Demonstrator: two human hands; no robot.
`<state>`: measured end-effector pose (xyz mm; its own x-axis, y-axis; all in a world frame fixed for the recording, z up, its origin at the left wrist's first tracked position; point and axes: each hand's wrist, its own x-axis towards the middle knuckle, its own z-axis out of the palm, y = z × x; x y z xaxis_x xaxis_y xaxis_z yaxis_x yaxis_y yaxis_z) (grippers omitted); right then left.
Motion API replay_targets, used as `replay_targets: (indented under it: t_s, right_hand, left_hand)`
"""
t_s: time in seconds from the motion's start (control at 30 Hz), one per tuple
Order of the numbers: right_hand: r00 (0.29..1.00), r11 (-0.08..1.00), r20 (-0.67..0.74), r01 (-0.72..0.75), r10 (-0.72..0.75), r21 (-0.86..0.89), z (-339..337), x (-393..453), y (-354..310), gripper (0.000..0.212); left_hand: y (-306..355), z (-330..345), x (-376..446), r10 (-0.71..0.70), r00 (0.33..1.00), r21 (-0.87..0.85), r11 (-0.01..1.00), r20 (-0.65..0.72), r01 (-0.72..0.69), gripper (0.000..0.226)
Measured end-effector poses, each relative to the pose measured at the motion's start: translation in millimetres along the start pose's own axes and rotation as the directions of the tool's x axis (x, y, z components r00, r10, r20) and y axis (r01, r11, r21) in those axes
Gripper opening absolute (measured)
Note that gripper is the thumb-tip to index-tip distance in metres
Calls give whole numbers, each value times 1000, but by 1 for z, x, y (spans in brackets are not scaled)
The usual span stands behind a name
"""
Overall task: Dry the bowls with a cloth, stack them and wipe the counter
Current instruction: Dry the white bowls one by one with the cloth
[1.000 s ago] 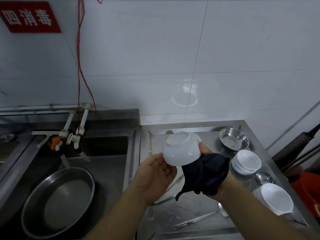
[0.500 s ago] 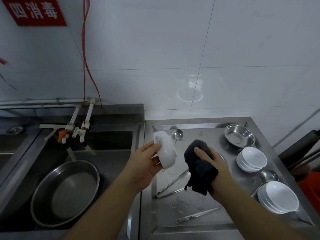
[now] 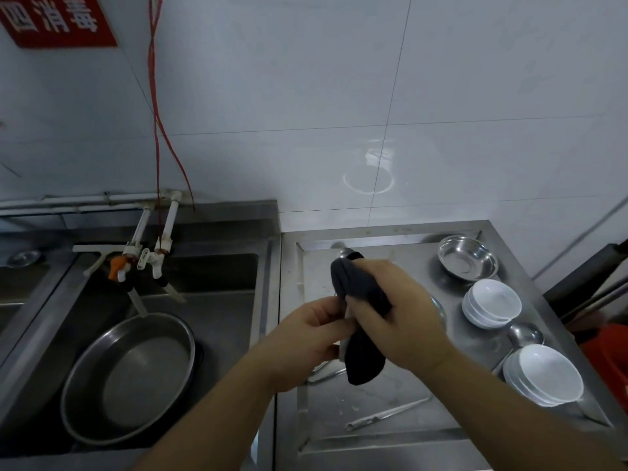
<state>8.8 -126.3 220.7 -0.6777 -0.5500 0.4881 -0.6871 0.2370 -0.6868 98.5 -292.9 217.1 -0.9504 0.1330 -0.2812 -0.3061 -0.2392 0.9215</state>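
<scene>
Left hand point(image 3: 306, 338), fingers curled, grips a white bowl point(image 3: 344, 348) of which only a thin sliver shows between the two hands (the rest is covered by cloth and fingers). Far left, a large round steel basin point(image 3: 129, 379) lies in the sink point(image 3: 217, 300) beneath white taps point(image 3: 149, 256), one carrying an orange fitting; a red cord point(image 3: 157, 130) hangs down the tiled wall from beside a red sign point(image 3: 57, 20). Centre, above the steel counter point(image 3: 390, 447), a dark cloth point(image 3: 362, 321) is wrapped over the bowl, its lower end hanging free. Right hand point(image 3: 397, 314) clutches the cloth, fingers curled around it and pressing it onto the bowl. Below the hands lie metal tongs point(image 3: 387, 414) and further utensils, partly hidden. Right of the hands stand an empty steel bowl point(image 3: 467, 256), a small stack of white bowls point(image 3: 491, 302), a metal ladle point(image 3: 525, 334), and nearest the viewer a second stack of white bowls point(image 3: 543, 379).
</scene>
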Motion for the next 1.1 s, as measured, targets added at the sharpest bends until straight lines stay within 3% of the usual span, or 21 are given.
replay_targets:
  t_s: [0.13, 0.2, 0.27, 0.37, 0.47, 0.67, 0.77, 0.83, 0.97, 1.03, 1.1]
  right_hand:
    - [945, 917, -15, -312, 326, 247, -4, 16, 5, 24]
    - [885, 808, -2, -424, 465, 410, -4, 23, 11, 19]
    - [796, 632, 25, -499, 604, 593, -2, 24, 16, 22]
    - [646, 351, 90, -519, 758, 780, 3, 19, 18, 20]
    - [552, 192, 115, -466, 826, 864, 8, 14, 17, 18]
    - [465, -49, 280, -450, 840, 892, 5, 3, 18, 29]
    - [455, -46, 277, -456, 846, 889, 2, 1, 20, 45]
    - [415, -45, 279, -491, 866, 870, -2, 2, 23, 42]
    - [408, -29, 281, -524, 869, 851, -13, 14, 24, 21]
    - [458, 51, 243, -541, 855, 840, -19, 20, 27, 22]
    - [485, 124, 177, -526, 856, 842, -23, 25, 26, 17]
  left_hand:
    - [1, 0, 1, 30, 998, 66, 997, 48, -34, 28]
    - [2, 0, 0, 39, 998, 72, 997, 40, -41, 31]
    - [2, -2, 0, 43, 999, 30, 999, 18, -44, 35]
    - [2, -3, 2, 78, 997, -76, 994, -2, -78, 36]
    - [2, 1, 9, 103, 994, -153, 982, -43, -108, 38]
    - [0, 14, 21, 155, 985, -63, 985, -73, -160, 33]
    - [3, 22, 25, 159, 987, 49, 986, -21, -158, 32]
    - [7, 23, 29, 133, 991, 82, 988, 20, -134, 29]
    - [29, 17, 35, 45, 998, -154, 987, 33, -39, 43]
    - [41, 15, 34, 2, 1000, -258, 966, 18, 3, 46]
    - [47, 13, 35, 11, 1000, -243, 970, 24, -5, 45]
